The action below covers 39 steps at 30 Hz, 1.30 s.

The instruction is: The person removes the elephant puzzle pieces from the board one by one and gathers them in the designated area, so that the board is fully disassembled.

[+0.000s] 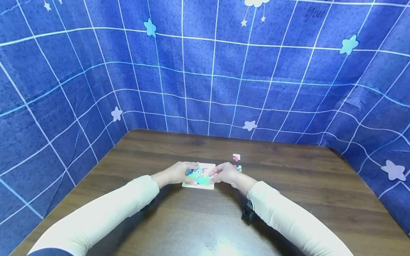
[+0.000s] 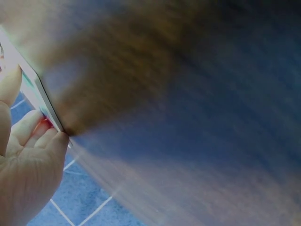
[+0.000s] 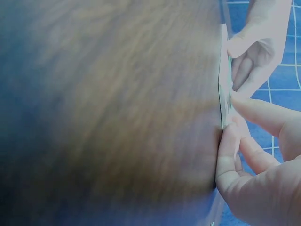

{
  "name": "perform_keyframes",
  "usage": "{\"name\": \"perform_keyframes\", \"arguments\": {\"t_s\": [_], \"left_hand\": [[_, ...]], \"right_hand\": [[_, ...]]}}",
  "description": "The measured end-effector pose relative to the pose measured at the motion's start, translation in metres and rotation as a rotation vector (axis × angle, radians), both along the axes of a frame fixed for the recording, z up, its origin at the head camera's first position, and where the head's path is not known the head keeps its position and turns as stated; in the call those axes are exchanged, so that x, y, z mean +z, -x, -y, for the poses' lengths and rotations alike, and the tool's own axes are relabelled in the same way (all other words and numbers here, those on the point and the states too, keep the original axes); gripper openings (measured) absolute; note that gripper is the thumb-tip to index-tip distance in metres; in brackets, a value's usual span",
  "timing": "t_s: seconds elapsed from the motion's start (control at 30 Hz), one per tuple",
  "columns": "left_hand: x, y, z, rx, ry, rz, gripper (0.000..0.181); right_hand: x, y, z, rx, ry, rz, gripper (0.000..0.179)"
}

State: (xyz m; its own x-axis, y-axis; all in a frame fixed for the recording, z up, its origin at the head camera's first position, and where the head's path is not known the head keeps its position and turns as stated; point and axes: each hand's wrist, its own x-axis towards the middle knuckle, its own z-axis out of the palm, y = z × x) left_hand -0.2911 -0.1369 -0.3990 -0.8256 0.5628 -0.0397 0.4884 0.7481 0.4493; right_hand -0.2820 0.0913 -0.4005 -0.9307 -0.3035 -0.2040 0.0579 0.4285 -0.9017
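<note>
A puzzle board (image 1: 198, 187) with a white border and a bright green, partly assembled picture lies on the table. My left hand (image 1: 176, 172) grips its left end, thumb on the near side of the picture and fingers toward the far side. In the left wrist view, fingers (image 2: 40, 134) curve at the board's edge beside a red patch. From the right, my right hand (image 1: 225, 173) pinches a puzzle piece at the picture's right side, thumb and forefinger close together. Those fingertips hide most of that piece. Other fingers (image 3: 228, 150) of this hand lie low beside the board's edge.
Behind the right hand lie a loose pink-and-white puzzle piece (image 1: 236, 156) and another loose puzzle piece (image 1: 239, 168), partly covered by the hand. The brown wooden table (image 1: 179, 220) meets a blue curtain (image 1: 198, 81) with white grid lines at its back and sides.
</note>
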Motion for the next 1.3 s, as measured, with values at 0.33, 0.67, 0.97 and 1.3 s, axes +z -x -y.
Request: {"name": "perform_keyframes", "arguments": {"t_s": [0.33,0.67,0.97,1.3], "left_hand": [[0.001,-0.002,-0.001,0.017,0.015,0.009,0.068],[0.001,-0.001,-0.001,0.030,0.015,0.034,0.069],[0.003,-0.002,-0.002,0.019,0.012,0.014,0.069],[0.003,-0.001,-0.002,0.013,0.000,0.018,0.069]], "right_hand": [[-0.004,-0.003,0.001,-0.021,0.036,-0.057,0.026],[-0.001,-0.006,0.004,-0.014,0.081,-0.020,0.024],[0.007,-0.014,0.010,0.024,0.185,-0.026,0.027],[0.015,-0.019,0.006,-0.004,0.265,0.007,0.029]]}}
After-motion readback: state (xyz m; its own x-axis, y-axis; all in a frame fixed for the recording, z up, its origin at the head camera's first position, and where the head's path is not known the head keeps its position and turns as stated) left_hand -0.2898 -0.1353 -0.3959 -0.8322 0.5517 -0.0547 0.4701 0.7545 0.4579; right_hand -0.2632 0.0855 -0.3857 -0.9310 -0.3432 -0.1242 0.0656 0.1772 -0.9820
